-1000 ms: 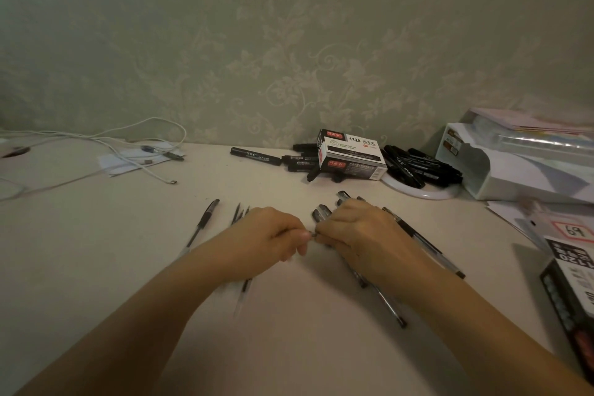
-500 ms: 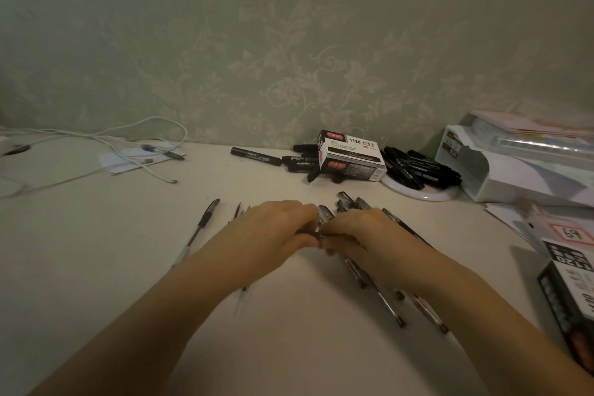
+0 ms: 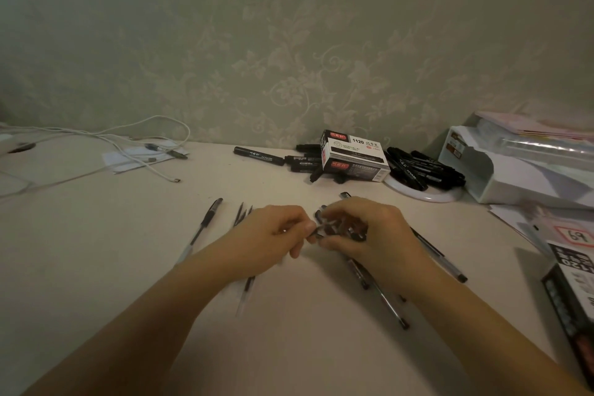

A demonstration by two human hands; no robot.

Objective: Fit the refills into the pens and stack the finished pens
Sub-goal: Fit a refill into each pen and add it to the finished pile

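Head view shows both hands meeting at the middle of the pale, smooth desk (image 3: 321, 347). Well to the left of the left hand lies a single pen (image 3: 205, 225), a slim clear barrel with a dark rubbery grip. Just beside that hand, partly under it, a few thin refills (image 3: 241, 213) show as fine dark rods. The left hand (image 3: 273, 235) has its fingers curled, pinching the end of a small dark part at the point where the two hands touch. The right hand (image 3: 363, 235) is curled round the pen in work (image 3: 337, 230), whose dark end shows between its fingers. Under and beyond the right hand a loose stack of finished pens (image 3: 389, 309) fans out, clear tubes with black tips. The step looks like closing up one pen, though whether a tip or a cap is being fitted is too blurred to tell. Next it would call for seating the part straight, then laying the pen on the stack just to the right.
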